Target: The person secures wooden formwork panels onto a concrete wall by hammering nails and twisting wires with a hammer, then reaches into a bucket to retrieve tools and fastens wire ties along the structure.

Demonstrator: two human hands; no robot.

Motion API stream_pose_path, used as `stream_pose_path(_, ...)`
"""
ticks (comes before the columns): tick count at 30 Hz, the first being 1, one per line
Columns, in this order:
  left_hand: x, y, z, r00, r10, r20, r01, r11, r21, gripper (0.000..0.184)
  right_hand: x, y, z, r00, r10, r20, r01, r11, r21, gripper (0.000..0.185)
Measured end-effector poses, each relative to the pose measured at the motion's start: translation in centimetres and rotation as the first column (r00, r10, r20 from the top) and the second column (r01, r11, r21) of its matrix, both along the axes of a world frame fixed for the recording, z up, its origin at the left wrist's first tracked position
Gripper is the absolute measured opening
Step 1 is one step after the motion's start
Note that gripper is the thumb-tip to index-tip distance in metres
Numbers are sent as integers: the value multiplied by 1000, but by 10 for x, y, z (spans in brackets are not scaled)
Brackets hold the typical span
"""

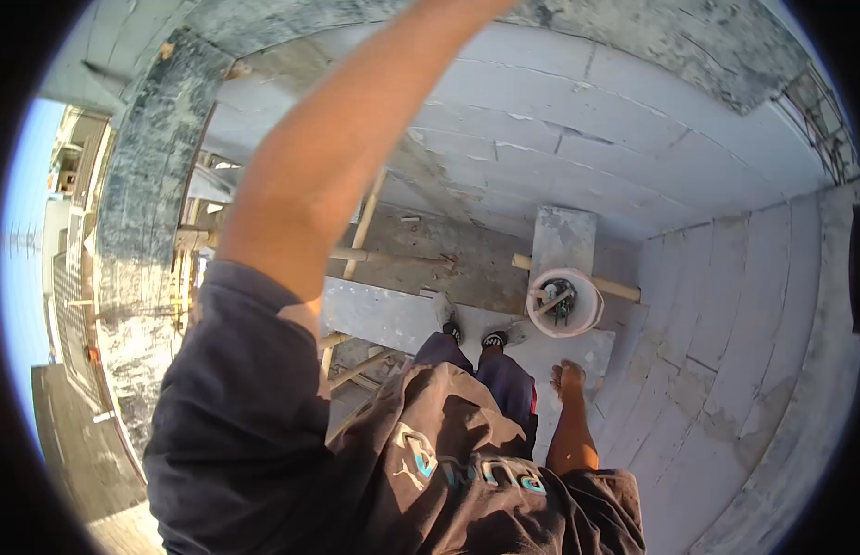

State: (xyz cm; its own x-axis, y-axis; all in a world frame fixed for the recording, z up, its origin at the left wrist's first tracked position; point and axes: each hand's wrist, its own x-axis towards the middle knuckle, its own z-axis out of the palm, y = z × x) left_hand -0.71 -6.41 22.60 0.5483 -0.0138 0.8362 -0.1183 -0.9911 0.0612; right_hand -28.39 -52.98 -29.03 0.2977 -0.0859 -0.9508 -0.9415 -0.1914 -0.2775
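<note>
My left arm reaches up across the view to the top edge, and my left hand is beyond the frame. Low at my right side hangs my right hand (567,377), its fingers curled; whether they hold anything is too small to make out. Just above and beyond it, a white bucket (592,305) with dark contents and a tool handle in it stands on the planks. My feet are on a grey plank (379,313).
A block wall (541,120) rises ahead, and another wall (717,305) stands at the right. Wooden poles (365,222) cross below the planks, with gaps beside them at the left. A rough concrete column (157,157) and buildings are at the left.
</note>
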Motion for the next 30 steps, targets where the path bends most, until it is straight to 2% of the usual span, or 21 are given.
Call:
stream_pose_path(2, -36, -16, -45, 997, 8, 73, -7, 1000, -21, 69, 0, 1, -5, 999, 30, 23, -31, 999, 36, 18)
stream_pose_path(3, -58, -33, -77, 996, -91, 0, 89, 975, -205, 77, 3, 3, -5, 1000, 7, 9, -8, 998, 60, 17)
stream_pose_path(4, -86, -49, -116, 987, -154, -54, 127, 934, -334, 74, 6, 7, 3, 999, 49, 12, -50, 998, 45, 22)
stream_pose_path(5, -121, -55, -155, 971, -197, -132, 118, 883, -454, 71, 8, 12, 9, 998, 62, -23, -60, 996, 64, 20)
stream_pose_path(7, -187, -67, -250, 915, -257, -311, -11, 754, -657, 64, 13, 14, 17, 993, 85, -76, -69, 978, 199, 17)
stream_pose_path(8, -229, -69, -296, 871, -281, -404, -121, 674, -729, 61, 15, 22, 20, 986, 152, -69, -143, 983, 118, 16)
stream_pose_path(9, -270, -68, -334, 846, -261, -466, -233, 605, -761, 58, 20, 31, 26, 975, 214, -65, -212, 977, 34, 16)
stream_pose_path(12, -401, -60, -417, 782, -129, -610, -534, 366, -762, 49, 45, 18, 12, 918, 383, 105, -393, 835, 385, 16)
stream_pose_path(14, -482, -50, -449, 774, 48, -632, -627, 195, -754, 43, 71, 34, 7, 886, 462, 41, -459, 861, 218, 17)
stream_pose_path(16, -553, -38, -466, 753, 263, -603, -637, 65, -768, 38, 88, 71, 22, 855, 519, 25, -519, 850, 93, 19)
stream_pose_path(18, -616, -17, -458, 661, 480, -577, -636, -51, -770, 35, 100, 106, 47, 829, 557, 53, -559, 828, 32, 21)
stream_pose_path(20, -662, 15, -423, 531, 640, -555, -626, -145, -766, 36, 113, 141, 60, 806, 587, 81, -589, 808, 11, 23)
stream_pose_path(24, -730, 87, -325, 301, 862, -408, -575, -177, -799, 36, 143, 207, 53, 774, 618, 140, -626, 779, 22, 27)
stream_pose_path(26, -754, 123, -271, 223, 919, -324, -564, -150, -812, 37, 128, 267, 88, 638, 718, 278, -728, 680, -83, 29)
stream_pose_path(28, -770, 155, -218, 178, 951, -251, -558, -113, -822, 37, 103, 327, 131, 532, 745, 402, -806, 591, -30, 26)
stream_pose_path(30, -779, 186, -173, 165, 965, -206, -559, -81, -825, 37, 78, 390, 164, 292, 743, 603, -929, 369, -5, 19)
